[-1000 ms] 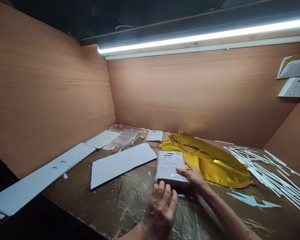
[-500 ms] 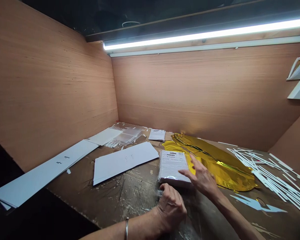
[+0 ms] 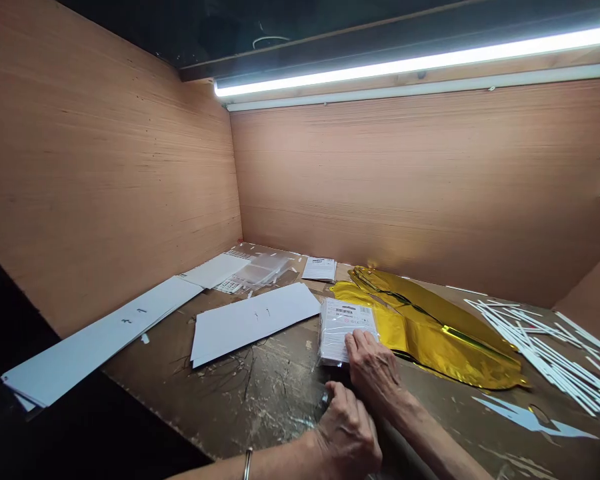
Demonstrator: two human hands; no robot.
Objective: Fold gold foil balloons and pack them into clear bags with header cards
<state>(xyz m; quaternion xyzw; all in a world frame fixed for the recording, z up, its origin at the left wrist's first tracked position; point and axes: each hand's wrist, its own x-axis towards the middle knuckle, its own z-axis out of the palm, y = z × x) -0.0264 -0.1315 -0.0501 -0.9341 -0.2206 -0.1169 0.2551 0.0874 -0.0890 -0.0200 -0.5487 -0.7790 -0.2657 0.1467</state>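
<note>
A scarred wooden surface (image 3: pixel 260 380) spreads out ahead of the hands. To their right lies a crumpled gold foil balloon (image 3: pixel 445 340), with loose white plastic sticks (image 3: pixel 545 353) farther right. To their left lie white card sheets (image 3: pixel 255 323). Just ahead of the hands, a film-wrapped packet (image 3: pixel 347 330) sits flat on the surface, touching the balloon. The right hand (image 3: pixel 373 370) rests on the packet's near edge, fingers together and lying flat, with no clear grip. The left hand (image 3: pixel 347 437), wearing a metal bangle (image 3: pixel 248 463), curls just below the packet; whether it holds anything cannot be told.
</note>
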